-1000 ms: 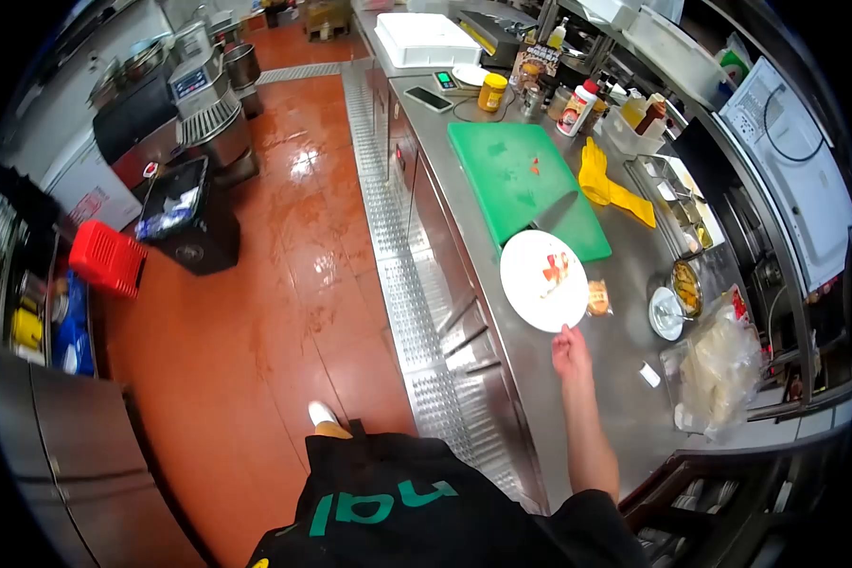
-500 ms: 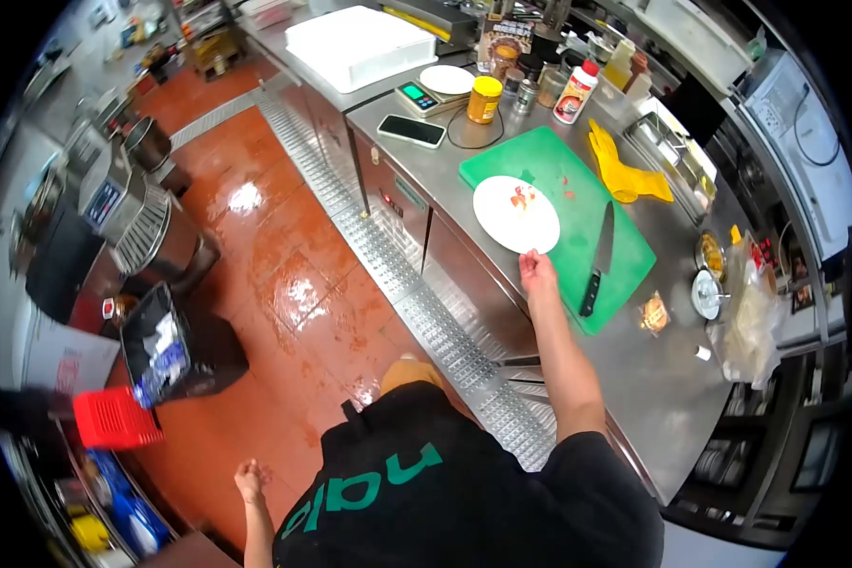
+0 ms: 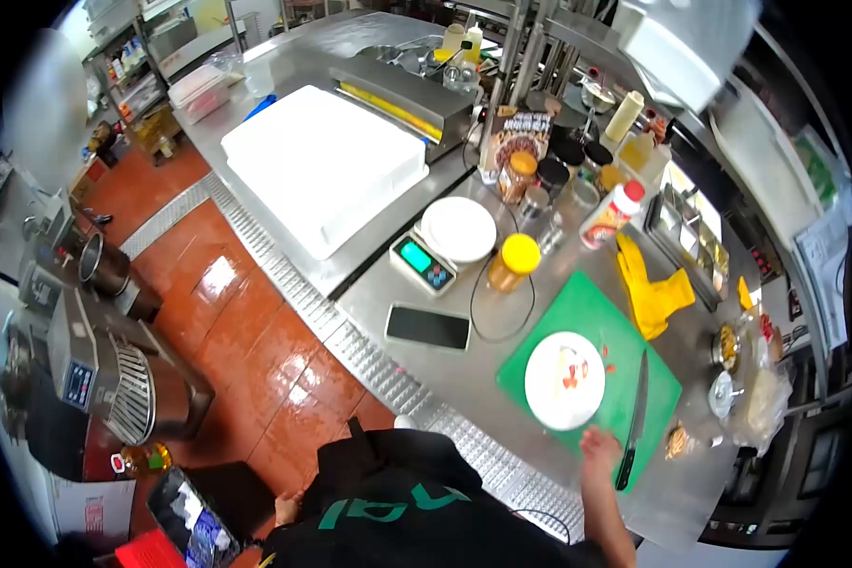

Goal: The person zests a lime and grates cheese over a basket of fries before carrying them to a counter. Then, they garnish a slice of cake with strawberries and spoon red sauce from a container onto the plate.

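A white plate (image 3: pixel 564 381) with small red pieces on it rests on the green cutting board (image 3: pixel 577 301). Just below the plate's edge, over the board, is my right hand (image 3: pixel 600 447); it is blurred, and its fingers are too unclear to read. A black-handled knife (image 3: pixel 638 409) lies on the board to the right of that hand. Low in the view, beside my black apron, my left hand (image 3: pixel 289 507) hangs over the floor, its fingers mostly hidden. Red bits lie on the board beside the plate.
A phone (image 3: pixel 428 327), a scale (image 3: pixel 423 263) bearing a white plate, and a yellow-lidded jar (image 3: pixel 514 262) stand left of the board. Beyond are a white tub (image 3: pixel 324 166), a red-capped bottle (image 3: pixel 612 216) and yellow gloves (image 3: pixel 651 289). A bin (image 3: pixel 197 516) stands lower left.
The view has shifted toward the scale and white tub. My right hand, at the plate's edge before, is now slightly apart from it. My left hand has come closer to my body.
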